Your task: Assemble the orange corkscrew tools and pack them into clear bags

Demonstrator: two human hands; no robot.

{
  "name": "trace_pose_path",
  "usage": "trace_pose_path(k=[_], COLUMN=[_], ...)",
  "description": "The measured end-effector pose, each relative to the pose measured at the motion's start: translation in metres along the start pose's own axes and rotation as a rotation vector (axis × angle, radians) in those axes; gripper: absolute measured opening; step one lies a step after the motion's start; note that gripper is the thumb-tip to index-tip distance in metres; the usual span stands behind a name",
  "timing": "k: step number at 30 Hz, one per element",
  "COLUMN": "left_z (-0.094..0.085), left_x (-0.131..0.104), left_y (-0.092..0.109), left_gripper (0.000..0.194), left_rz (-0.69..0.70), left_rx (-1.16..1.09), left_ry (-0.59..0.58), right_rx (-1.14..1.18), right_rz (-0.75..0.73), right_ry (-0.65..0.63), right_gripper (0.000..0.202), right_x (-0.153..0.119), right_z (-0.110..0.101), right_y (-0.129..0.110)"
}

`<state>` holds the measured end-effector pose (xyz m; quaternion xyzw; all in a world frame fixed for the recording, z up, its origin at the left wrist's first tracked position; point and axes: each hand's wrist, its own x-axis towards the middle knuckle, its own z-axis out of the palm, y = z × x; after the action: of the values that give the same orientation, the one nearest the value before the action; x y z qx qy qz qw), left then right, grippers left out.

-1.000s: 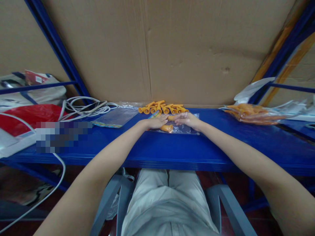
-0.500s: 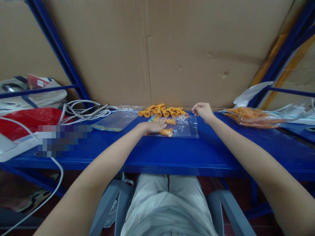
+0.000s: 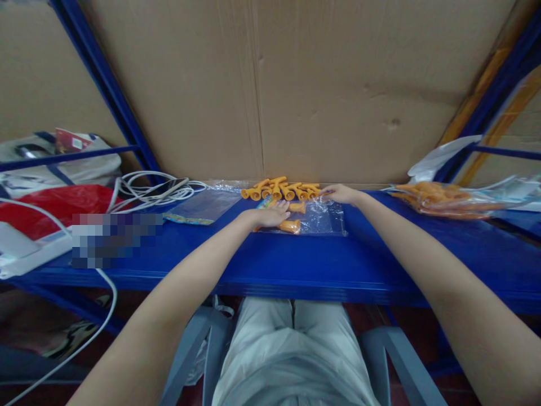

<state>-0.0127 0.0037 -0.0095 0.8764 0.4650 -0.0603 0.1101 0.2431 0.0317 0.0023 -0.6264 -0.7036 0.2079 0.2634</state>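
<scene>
Flat and with its fingers spread, my left hand [image 3: 274,214] lies on a clear plastic bag [image 3: 325,220] on the blue table. Orange horn-shaped pieces [image 3: 291,226] are inside that bag, partly under the palm. Behind it, several loose orange pieces [image 3: 276,190] lie in a row against the cardboard. My right hand [image 3: 337,193] is at the right end of this row, its fingertips at the last piece; whether they grip it cannot be made out.
Left of the row lie flat clear bags [image 3: 203,206], a coiled white cable [image 3: 152,189] and a red bag [image 3: 63,206]. A filled bag of orange pieces [image 3: 439,198] lies at the right. Blue posts [image 3: 101,79] flank the cardboard wall [image 3: 316,96].
My right hand has moved down and left to the right end of the row. My left hand stays flat on the bag. The whole view has shifted slightly.
</scene>
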Motion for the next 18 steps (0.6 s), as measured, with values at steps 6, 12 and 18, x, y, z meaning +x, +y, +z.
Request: trace_pose_path(k=[6, 12, 18], left_z=[0.0, 0.0, 0.0], left_x=[0.003, 0.005, 0.006], left_y=[0.0, -0.003, -0.008], left_gripper=[0.068, 0.07, 0.073], left_rz=[0.008, 0.006, 0.005], left_rx=[-0.009, -0.014, 0.001], left_ry=[0.013, 0.014, -0.006], right_rx=[-0.106, 0.015, -0.008], right_rz=[0.19, 0.249, 0.242], right_ry=[-0.008, 0.025, 0.029], right_gripper=[0.038, 0.042, 0.043], right_x=[-0.02, -0.039, -0.036], right_z=[-0.019, -0.025, -0.03], right_y=[0.001, 0.014, 0.026])
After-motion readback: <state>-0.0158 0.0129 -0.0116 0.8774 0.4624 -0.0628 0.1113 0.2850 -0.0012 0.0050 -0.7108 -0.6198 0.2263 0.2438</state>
